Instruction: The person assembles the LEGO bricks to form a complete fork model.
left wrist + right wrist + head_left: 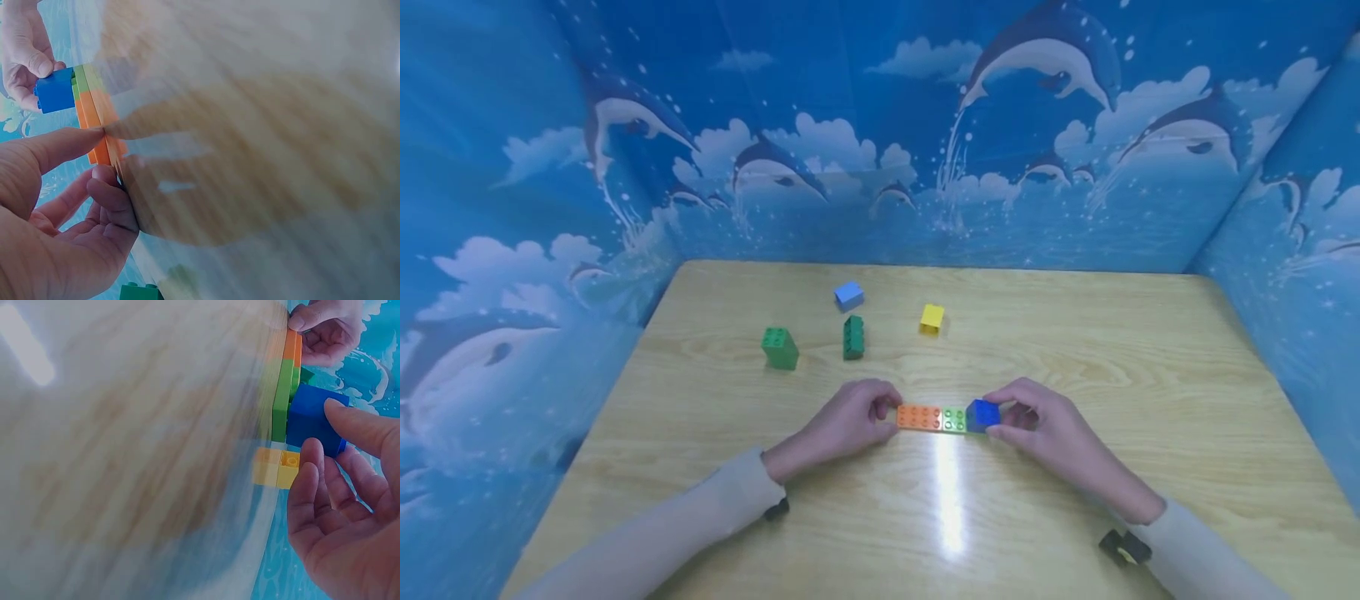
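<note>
On the table, an orange building brick (918,417) lies end to end with a light green brick (954,420), forming a low row with studs up. My left hand (857,417) holds the orange brick's left end between thumb and fingers. With thumb and fingers, my right hand (1047,423) pinches a dark blue brick (982,416) over the right part of the light green one. In the right wrist view, the blue brick (312,417) sits against the studded side of the light green brick (282,403); whether it is fully pressed down I cannot tell.
Beyond the hands stand a tall green brick (780,348), a dark green brick (853,337) on its side, a light blue brick (849,297) and a yellow brick (932,319). Dolphin-printed cloth (880,208) borders the table's back and sides.
</note>
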`<state>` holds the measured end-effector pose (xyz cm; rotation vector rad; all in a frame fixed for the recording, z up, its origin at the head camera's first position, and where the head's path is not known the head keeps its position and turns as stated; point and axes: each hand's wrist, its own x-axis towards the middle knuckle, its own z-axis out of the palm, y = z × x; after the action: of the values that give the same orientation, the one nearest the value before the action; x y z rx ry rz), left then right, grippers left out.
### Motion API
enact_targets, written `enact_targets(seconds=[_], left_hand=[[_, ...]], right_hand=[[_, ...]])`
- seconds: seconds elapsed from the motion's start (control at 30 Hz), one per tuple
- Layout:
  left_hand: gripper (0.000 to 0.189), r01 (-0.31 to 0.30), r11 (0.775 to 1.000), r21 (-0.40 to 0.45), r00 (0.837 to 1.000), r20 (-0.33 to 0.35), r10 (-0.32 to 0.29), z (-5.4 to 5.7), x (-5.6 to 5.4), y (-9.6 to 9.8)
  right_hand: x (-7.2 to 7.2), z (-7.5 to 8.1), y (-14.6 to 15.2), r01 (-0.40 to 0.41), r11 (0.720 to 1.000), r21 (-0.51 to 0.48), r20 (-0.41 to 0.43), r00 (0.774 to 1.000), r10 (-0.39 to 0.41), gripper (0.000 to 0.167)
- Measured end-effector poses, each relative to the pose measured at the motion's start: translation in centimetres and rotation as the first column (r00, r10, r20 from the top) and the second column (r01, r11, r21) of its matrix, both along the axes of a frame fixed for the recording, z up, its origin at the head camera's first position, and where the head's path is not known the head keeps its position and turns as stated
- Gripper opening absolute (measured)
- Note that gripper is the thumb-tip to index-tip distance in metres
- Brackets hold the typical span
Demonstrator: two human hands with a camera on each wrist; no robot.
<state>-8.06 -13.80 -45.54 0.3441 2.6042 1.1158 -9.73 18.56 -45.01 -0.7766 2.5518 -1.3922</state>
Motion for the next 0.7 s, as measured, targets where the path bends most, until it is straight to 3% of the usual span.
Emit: enact_targets(seconds=[0.17, 0.43, 0.7], left_hand=[[0.031, -0.004, 1.0, 0.006, 1.0, 0.008, 0.004, 0.0, -0.1, 0.0], [0.03, -0.003, 1.0, 0.009, 1.0, 0.005, 0.003, 0.0, -0.1, -0.1], [0.031, -0.003, 1.0, 0.003, 1.0, 0.017, 0.003, 0.1, -0.2, -0.1]], right_hand=[[0.1, 0.2, -0.1, 0.01, 1.0, 0.017, 0.002, 1.0, -0.01, 0.038], [-0.3, 0.8, -0.5, -0.004, 0.99, 0.138, 0.032, 0.999, 0.0, 0.038], [-0.7, 1.5, -0.6, -0.037, 0.986, 0.16, 0.058, 0.998, 0.028, 0.039]])
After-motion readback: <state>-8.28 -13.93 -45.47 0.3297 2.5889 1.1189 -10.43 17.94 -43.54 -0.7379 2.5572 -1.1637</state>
